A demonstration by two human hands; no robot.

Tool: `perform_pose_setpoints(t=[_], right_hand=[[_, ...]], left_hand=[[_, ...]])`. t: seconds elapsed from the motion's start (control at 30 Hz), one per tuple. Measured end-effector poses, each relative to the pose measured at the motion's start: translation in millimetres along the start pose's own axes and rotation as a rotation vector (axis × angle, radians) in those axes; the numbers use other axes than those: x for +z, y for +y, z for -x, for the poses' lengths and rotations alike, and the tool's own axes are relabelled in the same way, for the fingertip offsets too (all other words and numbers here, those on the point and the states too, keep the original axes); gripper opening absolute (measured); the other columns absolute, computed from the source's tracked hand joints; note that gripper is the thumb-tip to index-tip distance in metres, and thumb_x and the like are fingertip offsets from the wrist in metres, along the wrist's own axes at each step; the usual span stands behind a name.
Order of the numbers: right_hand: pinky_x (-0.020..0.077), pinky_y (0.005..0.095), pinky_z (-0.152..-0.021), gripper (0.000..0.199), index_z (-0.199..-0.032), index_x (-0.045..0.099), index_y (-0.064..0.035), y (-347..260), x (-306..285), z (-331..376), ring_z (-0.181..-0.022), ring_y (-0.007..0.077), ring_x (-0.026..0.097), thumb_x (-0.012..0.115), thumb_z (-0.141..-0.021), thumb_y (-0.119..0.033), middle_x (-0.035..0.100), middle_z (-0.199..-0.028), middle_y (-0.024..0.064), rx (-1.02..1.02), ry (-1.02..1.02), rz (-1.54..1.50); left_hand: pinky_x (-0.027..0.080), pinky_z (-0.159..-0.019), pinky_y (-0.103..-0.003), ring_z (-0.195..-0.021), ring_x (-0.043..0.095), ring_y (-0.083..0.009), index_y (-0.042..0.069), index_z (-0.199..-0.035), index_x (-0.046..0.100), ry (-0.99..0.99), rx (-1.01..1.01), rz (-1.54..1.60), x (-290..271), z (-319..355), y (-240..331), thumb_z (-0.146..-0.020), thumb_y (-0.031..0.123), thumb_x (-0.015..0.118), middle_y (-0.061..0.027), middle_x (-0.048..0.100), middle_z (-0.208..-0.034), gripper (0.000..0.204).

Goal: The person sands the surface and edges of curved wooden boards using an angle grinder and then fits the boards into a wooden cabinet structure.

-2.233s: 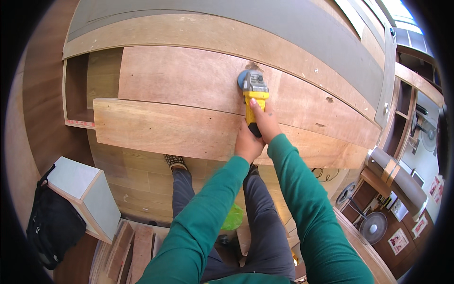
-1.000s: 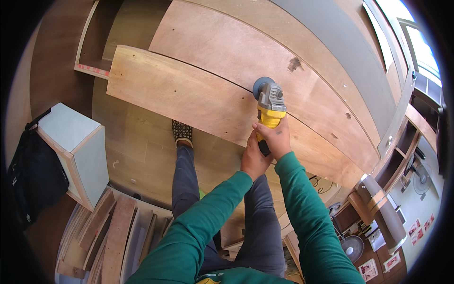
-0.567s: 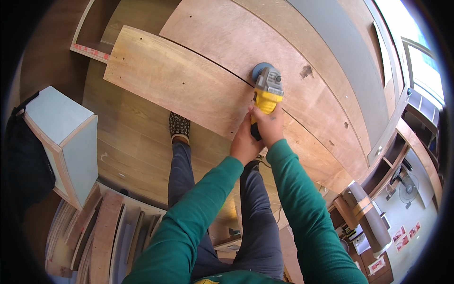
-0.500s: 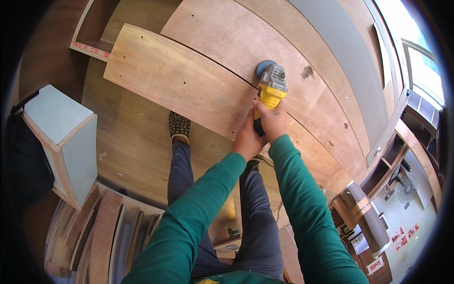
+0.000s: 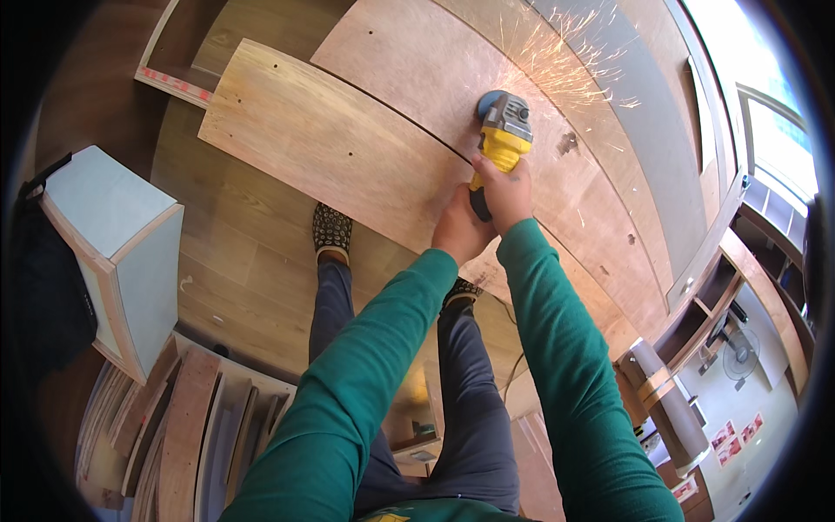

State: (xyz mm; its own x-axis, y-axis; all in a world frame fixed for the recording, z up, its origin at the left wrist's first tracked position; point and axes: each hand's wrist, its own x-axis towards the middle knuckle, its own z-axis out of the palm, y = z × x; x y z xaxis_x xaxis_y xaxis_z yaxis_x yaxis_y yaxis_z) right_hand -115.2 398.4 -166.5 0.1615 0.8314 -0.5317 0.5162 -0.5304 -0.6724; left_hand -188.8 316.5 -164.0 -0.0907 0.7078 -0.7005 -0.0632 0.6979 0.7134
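Note:
A yellow and grey angle grinder is gripped in both of my hands over the wooden boards. My left hand wraps the black rear end of its handle, and my right hand closes around the yellow body just ahead. The blue-grey disc at its head is on or very near the large pinkish plywood panel, and orange sparks spray from it toward the upper right. A narrower pale board lies along the panel's near edge, with a dark gap between them.
At left stands a box with pale sides and wooden edging. Several board offcuts stand upright at lower left. A cord hangs by my right leg. A wrapped roll and a fan are at right.
Sparks now fly from the disc where there were none. The grinder and both hands have shifted slightly up and away from me, and the whole view has moved a little.

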Motion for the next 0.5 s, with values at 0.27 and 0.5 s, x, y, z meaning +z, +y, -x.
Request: perform_pose_setpoints(t=[0.27,0.5], right_hand=[[0.0546,0.0338,-0.081,0.044,-0.116,0.063,0.0012,-4.9,0.6,10.9,-0.090,0.0187,0.069,0.082,-0.086,-0.025,0.072,-0.103,0.0104,0.029,-0.001,0.040],[0.0549,0.0356,-0.080,0.044,-0.115,0.063,0.0022,16.0,0.2,-13.2,-0.090,0.0203,0.070,0.082,-0.085,-0.026,0.072,-0.101,0.0124,-0.016,0.075,0.048]], left_hand=[[0.056,-0.089,-0.047,-0.108,0.069,-0.0410,0.001,-0.120,0.053,0.025,0.059,0.011,-0.7,3.9,-9.2,-0.075,0.036,0.088,-0.0219,0.070,-0.112,0.067],[0.056,-0.089,-0.047,-0.108,0.069,-0.0406,0.000,-0.120,0.053,-0.041,0.069,-0.079,-2.0,-9.6,-1.6,-0.075,0.035,0.089,-0.0224,0.070,-0.112,0.068]])
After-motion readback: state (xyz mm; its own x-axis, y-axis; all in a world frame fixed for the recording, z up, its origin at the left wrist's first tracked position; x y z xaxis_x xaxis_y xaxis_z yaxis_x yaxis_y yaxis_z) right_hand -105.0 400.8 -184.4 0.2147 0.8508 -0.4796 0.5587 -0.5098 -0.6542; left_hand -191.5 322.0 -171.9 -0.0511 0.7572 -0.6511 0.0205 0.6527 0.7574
